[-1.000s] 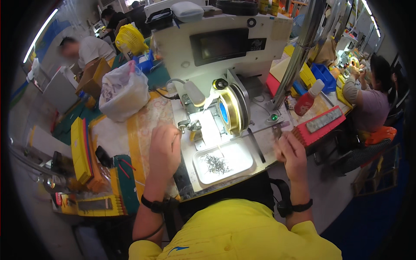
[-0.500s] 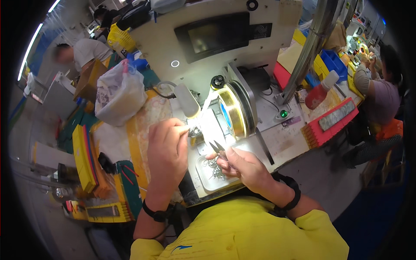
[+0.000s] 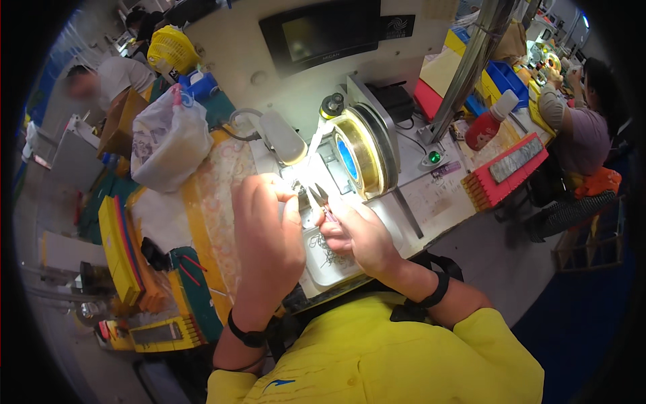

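My left hand (image 3: 269, 232) is closed in a pinch beside the lit work area of the bench machine. What its fingertips hold is too small and glare-washed to make out. My right hand (image 3: 363, 236) grips small pliers (image 3: 319, 196), their dark pointed jaws directed up and left, close to my left fingertips. Below that hand sits a shallow white tray (image 3: 323, 277) with several thin metal pieces (image 3: 324, 250) in it. Just beyond both hands are a lamp head (image 3: 282, 138) and a gold-coloured spool (image 3: 367, 155) with a blue inner face.
A dark screen (image 3: 321, 34) is set in the machine's pale panel. On the left are a white plastic bag (image 3: 171, 145) and yellow strips (image 3: 120, 249). To the right stand a metal post (image 3: 464, 77), a red bottle (image 3: 483, 131) and a red block (image 3: 501, 172). Other people sit farther off.
My right hand with the pliers has moved up and left, nearer my left fingertips. The left hand stays in its pinch. The whole view has shifted slightly.
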{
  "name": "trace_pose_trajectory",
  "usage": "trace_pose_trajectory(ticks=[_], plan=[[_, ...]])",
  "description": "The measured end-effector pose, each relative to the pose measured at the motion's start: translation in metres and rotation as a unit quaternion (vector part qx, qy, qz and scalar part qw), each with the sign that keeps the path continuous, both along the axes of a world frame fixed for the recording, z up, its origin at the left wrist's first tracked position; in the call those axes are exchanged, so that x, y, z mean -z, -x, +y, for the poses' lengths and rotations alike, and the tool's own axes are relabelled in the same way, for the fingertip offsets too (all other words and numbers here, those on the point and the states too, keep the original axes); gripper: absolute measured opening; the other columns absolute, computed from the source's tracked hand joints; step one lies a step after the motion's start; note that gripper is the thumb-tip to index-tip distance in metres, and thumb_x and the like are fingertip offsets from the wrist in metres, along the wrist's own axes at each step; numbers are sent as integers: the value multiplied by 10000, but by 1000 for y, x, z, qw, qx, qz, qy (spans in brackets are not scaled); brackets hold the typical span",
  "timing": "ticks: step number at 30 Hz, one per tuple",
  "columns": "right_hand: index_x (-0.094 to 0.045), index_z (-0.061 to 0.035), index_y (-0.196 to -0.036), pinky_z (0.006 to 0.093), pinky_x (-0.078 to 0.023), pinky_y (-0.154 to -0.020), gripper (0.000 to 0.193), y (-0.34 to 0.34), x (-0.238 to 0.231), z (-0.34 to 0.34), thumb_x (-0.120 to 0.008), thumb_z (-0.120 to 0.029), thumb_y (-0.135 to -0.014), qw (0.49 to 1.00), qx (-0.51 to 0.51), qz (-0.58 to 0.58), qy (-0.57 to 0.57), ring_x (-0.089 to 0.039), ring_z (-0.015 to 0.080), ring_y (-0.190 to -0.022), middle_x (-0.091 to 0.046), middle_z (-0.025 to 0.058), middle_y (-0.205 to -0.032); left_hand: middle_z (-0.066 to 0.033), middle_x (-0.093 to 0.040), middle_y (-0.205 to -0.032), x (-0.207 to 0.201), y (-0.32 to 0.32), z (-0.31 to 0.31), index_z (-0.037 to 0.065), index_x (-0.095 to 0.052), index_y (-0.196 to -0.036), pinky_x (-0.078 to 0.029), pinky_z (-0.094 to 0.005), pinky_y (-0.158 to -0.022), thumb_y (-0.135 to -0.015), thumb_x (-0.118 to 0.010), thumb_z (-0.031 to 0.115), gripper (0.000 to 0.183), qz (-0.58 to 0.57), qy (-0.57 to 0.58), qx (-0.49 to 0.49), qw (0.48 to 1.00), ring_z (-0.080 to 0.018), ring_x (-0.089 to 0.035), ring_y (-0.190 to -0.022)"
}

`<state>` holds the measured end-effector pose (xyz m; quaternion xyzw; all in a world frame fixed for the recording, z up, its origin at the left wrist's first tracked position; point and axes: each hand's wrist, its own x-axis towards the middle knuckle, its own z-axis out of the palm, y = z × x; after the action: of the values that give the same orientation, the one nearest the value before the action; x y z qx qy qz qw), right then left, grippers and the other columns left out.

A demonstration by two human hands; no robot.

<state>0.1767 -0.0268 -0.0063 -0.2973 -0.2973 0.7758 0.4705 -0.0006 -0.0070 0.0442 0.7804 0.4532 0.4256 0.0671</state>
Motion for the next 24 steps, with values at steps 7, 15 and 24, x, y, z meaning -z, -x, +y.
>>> trace_pose_trajectory(ticks=[7,15,24], plan=[[-629,-23,-1079,206,-269,-574,411,13,2,8,-428,-351,-1223,1000,28,-1,10,-311,29,-650,-421,-75,-817,-187,-555,-1065,3,0,0,-11,-602,-1096,-447,-489,-915,-971,-624,-31,129,-1,2,7,1000,-401,-537,-1005],[-626,-40,-1036,219,-245,-564,380,12,-1,6,-449,-326,-1213,998,52,9,20,-291,26,-643,-403,-82,-804,-143,-563,-1018,7,5,-7,14,-634,-1071,-446,-436,-942,-1004,-660,-6,74,9,5,-42,999,-347,-553,-998],[-745,-44,-1148,245,-489,-740,364,-2,26,16,-606,-380,-1149,927,47,-246,-278,-561,62,-818,-633,-46,-917,-116,-624,-1014,8,24,5,16,-647,-1066,-482,-366,-884,-1029,-611,-26,66,-72,112,1,991,-267,-610,-953]])
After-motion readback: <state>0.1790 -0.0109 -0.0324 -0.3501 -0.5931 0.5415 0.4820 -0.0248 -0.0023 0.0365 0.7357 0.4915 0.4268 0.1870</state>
